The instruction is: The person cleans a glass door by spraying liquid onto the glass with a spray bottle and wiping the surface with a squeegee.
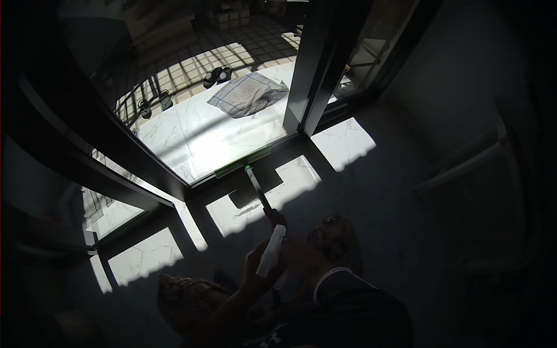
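A squeegee-like tool has a long green head against the bottom of the glass door. Its thin pole runs down toward me. Farther along the pole, my right hand is closed around it. My left hand is closed nearer my body, around a pale white piece in line with the pole, which looks like its near end. Deep shadow hides most of the fingers.
Dark door frames stand on both sides of the glass. Beyond it are a checked cloth, dark shoes and sandals on pale tiles. Sunlit patches mark the floor inside. A pale-railed object stands at the right.
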### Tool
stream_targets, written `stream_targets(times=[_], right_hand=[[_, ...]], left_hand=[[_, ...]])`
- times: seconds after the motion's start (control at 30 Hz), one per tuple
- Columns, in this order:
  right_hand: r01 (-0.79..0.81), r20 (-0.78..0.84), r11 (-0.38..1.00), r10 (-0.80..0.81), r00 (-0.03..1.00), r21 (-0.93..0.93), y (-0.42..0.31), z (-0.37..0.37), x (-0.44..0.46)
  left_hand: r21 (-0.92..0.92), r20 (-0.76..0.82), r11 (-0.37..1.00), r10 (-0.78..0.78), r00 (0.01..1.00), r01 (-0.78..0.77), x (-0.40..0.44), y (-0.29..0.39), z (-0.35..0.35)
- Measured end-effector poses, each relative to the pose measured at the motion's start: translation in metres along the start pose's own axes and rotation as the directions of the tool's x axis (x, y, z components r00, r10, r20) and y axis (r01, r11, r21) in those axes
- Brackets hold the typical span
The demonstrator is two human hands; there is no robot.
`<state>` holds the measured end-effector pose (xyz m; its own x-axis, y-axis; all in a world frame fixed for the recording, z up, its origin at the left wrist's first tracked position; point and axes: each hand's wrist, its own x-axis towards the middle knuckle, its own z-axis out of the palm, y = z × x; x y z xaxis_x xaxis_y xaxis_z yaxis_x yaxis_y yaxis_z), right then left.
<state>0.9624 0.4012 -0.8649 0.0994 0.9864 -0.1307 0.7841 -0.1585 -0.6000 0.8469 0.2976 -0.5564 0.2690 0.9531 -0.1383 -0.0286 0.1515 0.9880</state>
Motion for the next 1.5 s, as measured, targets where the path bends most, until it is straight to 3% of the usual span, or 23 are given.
stream_targets(times=[0.13, 0.2, 0.23, 0.33, 0.43, 0.5, 0.53, 0.63, 0.7, 0.77, 0.83, 0.9, 1.0, 1.03, 1.1, 1.13, 1.2, 1.27, 1.3, 1.37, 1.4, 1.47, 1.5], right_hand=[[0.033, -0.084, 0.999, -0.036, 0.996, -0.041, 0.001, 0.0, -0.007], [0.014, -0.153, 0.983, 0.014, 0.988, 0.182, 0.004, 0.0, -0.012], [0.022, -0.165, 0.983, 0.009, 0.986, 0.184, 0.002, 0.0, -0.012], [0.164, -0.47, 0.94, -0.004, 0.883, 0.3, -0.025, -0.024, 0.002], [0.435, -0.589, 0.78, -0.107, 0.801, 0.45, -0.078, -0.126, 0.043], [0.558, -0.761, 0.765, -0.142, 0.633, 0.322, -0.122, -0.209, 0.073], [0.466, -0.604, 0.66, -0.023, 0.797, 0.589, -0.13, -0.245, 0.091], [0.596, -0.673, 0.518, -0.053, 0.738, 0.613, -0.177, -0.349, 0.136], [0.692, -0.741, 0.544, -0.177, 0.647, 0.474, -0.191, -0.395, 0.161], [0.687, -0.717, 0.548, -0.209, 0.665, 0.477, -0.192, -0.418, 0.173], [0.686, -0.738, 0.569, -0.193, 0.647, 0.453, -0.189, -0.416, 0.178], [0.62, -0.665, 0.582, -0.174, 0.727, 0.526, -0.177, -0.399, 0.175], [0.665, -0.747, 0.653, -0.222, 0.626, 0.363, -0.149, -0.342, 0.177], [0.527, -0.669, 0.731, -0.132, 0.732, 0.433, -0.139, -0.321, 0.17], [0.517, -0.653, 0.676, -0.07, 0.754, 0.525, -0.12, -0.27, 0.159], [0.585, -0.779, 0.795, -0.261, 0.57, 0.162, -0.095, -0.234, 0.166], [0.516, -0.666, 0.74, -0.125, 0.735, 0.431, -0.076, -0.182, 0.147], [0.268, -0.358, 0.536, 0.069, 0.931, 0.801, -0.055, -0.126, 0.132], [0.306, -0.418, 0.584, 0.063, 0.906, 0.752, -0.044, -0.09, 0.124], [0.04, -0.108, 0.339, 0.187, 0.976, 0.94, -0.047, -0.062, 0.085], [-0.072, -0.008, 0.316, 0.243, 0.97, 0.946, -0.045, -0.048, 0.073], [-0.256, 0.132, 0.414, 0.305, 0.943, 0.873, -0.037, -0.033, 0.047], [-0.253, 0.134, 0.416, 0.294, 0.946, 0.873, -0.036, -0.044, 0.027]], left_hand=[[0.007, -0.015, 1.0, -0.008, 1.0, 0.008, -0.003, 0.001, 0.002], [0.015, -0.011, 1.0, 0.001, 1.0, -0.001, -0.003, 0.0, 0.003], [0.021, -0.009, 1.0, 0.019, 1.0, -0.019, -0.002, -0.003, 0.003], [0.043, 0.006, 0.995, 0.085, 0.996, -0.085, 0.001, -0.001, 0.003], [0.019, 0.033, 0.993, 0.113, 0.993, -0.114, 0.004, 0.009, 0.008], [0.041, 0.031, 0.984, 0.172, 0.985, -0.173, 0.004, 0.014, 0.011], [0.032, 0.04, 0.983, 0.178, 0.983, -0.179, 0.004, 0.015, 0.012], [0.098, 0.093, 0.975, 0.19, 0.977, -0.199, 0.006, 0.013, 0.012], [0.102, 0.037, 0.984, 0.144, 0.989, -0.147, 0.008, 0.003, 0.013], [0.097, 0.058, 0.984, 0.146, 0.988, -0.151, 0.006, 0.005, 0.011], [0.091, 0.075, 0.984, 0.147, 0.986, -0.154, 0.006, 0.005, 0.009], [0.073, 0.082, 0.977, 0.195, 0.977, -0.201, 0.006, 0.005, 0.007], [0.04, 0.09, 0.988, 0.148, 0.985, -0.152, 0.008, -0.008, 0.001], [0.043, 0.092, 0.987, 0.149, 0.985, -0.153, 0.008, -0.009, 0.001], [0.067, 0.065, 0.989, 0.125, 0.99, -0.13, 0.01, -0.009, 0.001], [0.072, 0.066, 0.989, 0.128, 0.99, -0.132, 0.011, -0.007, 0.0], [0.082, 0.073, 0.994, 0.07, 0.995, -0.076, 0.011, -0.005, 0.001], [0.048, 0.052, 0.997, 0.062, 0.997, -0.065, 0.011, -0.003, 0.004], [0.014, 0.035, 0.999, 0.047, 0.998, -0.048, 0.01, -0.003, 0.005], [0.007, 0.04, 0.999, 0.041, 0.998, -0.042, 0.008, -0.004, 0.006], [-0.004, 0.049, 0.999, 0.044, 0.998, -0.044, 0.008, -0.004, 0.006], [-0.006, 0.041, 0.999, 0.041, 0.998, -0.041, 0.007, -0.009, 0.008], [-0.013, 0.04, 0.999, 0.036, 0.999, -0.036, 0.006, -0.013, 0.008]])
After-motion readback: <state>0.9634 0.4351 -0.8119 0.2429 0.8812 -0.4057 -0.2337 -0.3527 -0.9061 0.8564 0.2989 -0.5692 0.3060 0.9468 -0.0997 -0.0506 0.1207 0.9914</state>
